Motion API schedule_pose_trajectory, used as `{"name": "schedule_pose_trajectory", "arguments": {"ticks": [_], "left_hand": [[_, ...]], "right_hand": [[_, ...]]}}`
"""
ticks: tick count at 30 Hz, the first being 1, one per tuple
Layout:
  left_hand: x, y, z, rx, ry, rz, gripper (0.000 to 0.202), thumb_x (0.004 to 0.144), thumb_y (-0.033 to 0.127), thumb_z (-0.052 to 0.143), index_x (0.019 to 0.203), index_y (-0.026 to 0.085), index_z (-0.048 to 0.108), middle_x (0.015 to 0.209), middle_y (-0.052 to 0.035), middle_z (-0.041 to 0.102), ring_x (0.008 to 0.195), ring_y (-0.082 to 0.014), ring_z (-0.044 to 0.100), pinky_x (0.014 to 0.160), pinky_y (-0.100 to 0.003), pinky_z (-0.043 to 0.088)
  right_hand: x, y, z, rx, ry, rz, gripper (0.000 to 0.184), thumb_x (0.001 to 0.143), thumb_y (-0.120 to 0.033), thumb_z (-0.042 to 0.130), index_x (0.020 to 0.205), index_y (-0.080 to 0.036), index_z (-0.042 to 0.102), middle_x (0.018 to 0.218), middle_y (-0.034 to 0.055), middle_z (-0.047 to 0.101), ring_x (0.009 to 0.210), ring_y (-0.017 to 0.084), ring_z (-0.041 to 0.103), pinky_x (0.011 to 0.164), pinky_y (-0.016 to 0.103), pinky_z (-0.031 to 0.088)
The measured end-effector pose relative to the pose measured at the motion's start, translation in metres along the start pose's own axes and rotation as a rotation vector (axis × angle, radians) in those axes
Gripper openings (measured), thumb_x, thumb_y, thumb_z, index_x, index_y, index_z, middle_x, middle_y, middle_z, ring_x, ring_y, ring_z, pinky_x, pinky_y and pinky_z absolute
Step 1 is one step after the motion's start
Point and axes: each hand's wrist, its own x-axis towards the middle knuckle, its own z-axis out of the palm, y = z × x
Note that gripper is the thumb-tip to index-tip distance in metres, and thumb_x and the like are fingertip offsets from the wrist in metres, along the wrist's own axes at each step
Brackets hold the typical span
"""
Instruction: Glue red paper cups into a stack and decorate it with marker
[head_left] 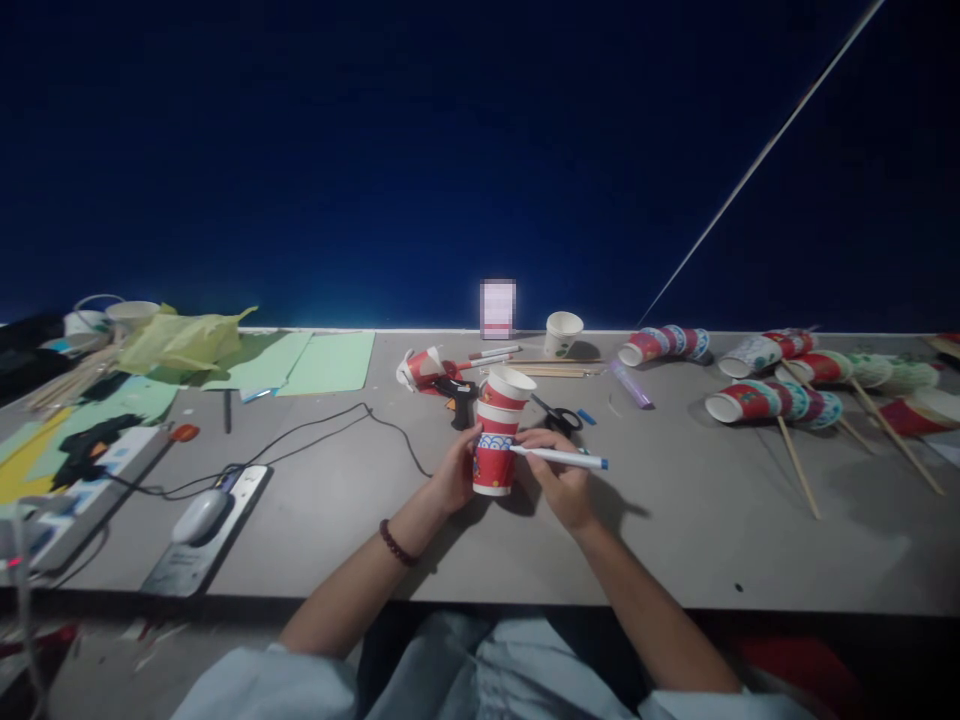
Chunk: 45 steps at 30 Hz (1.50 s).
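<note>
My left hand [455, 470] is wrapped round the left side of a stack of red and white paper cups [493, 470], held upright just over the table's middle. A white band with blue wave arcs runs round the stack. In my right hand [562, 485] is a white marker [562, 457] with a blue end, pinched between the fingers. Its tip points left and meets the blue wave band, as far as I can see. Behind the cups lie a black glue gun [459, 398] and black-handled scissors [564, 418].
Several joined cup pieces on sticks [776, 402] lie at the right. A white cup [563, 334] stands at the back beside a purple tube [631, 384]. At the left are a power strip [105, 490], a phone [208, 535] and green paper [327, 362]. A black cable [322, 420] crosses the table.
</note>
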Motion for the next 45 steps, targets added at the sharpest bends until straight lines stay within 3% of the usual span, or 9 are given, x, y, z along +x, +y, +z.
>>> {"name": "schedule_pose_trajectory", "arguments": {"ticks": [21,33,37,45], "left_hand": [[0.0001,-0.0006,0.0008,-0.013,0.002,-0.009,0.033,0.092,0.036,0.058,0.094,0.007,0.073,0.079,-0.0105,0.075,0.065,-0.0207,0.069,0.065,-0.032,0.056],[0.0012,-0.0060,0.0010,-0.005,-0.041,0.136,0.026,0.087,0.033,0.068,0.100,0.010,0.070,0.085,-0.0103,0.076,0.068,-0.0193,0.070,0.063,-0.027,0.055],[0.0024,-0.0034,0.0009,-0.010,-0.025,0.093,0.022,0.089,0.030,0.064,0.092,0.009,0.071,0.081,-0.0099,0.076,0.067,-0.0193,0.070,0.061,-0.027,0.054],[0.0033,-0.0005,-0.0002,-0.023,0.009,0.049,0.027,0.092,0.029,0.058,0.094,0.007,0.072,0.079,-0.0110,0.076,0.064,-0.0197,0.069,0.062,-0.029,0.054]], "right_hand": [[-0.0003,-0.0035,0.0011,0.009,0.011,-0.025,0.012,0.086,-0.017,0.062,0.084,-0.025,0.070,0.091,0.0045,0.074,0.090,0.021,0.070,0.086,0.039,0.057],[-0.0022,0.0015,-0.0007,0.087,0.018,0.020,0.008,0.087,-0.021,0.063,0.087,-0.026,0.070,0.092,0.0035,0.074,0.092,0.021,0.069,0.086,0.037,0.056],[-0.0032,0.0047,-0.0006,0.084,0.034,0.022,0.008,0.087,-0.021,0.064,0.087,-0.026,0.070,0.093,0.0035,0.073,0.093,0.021,0.069,0.088,0.037,0.055],[-0.0018,0.0054,0.0002,0.020,0.039,0.019,0.006,0.087,-0.025,0.063,0.084,-0.024,0.069,0.090,0.0049,0.073,0.090,0.022,0.069,0.086,0.039,0.057]]}}
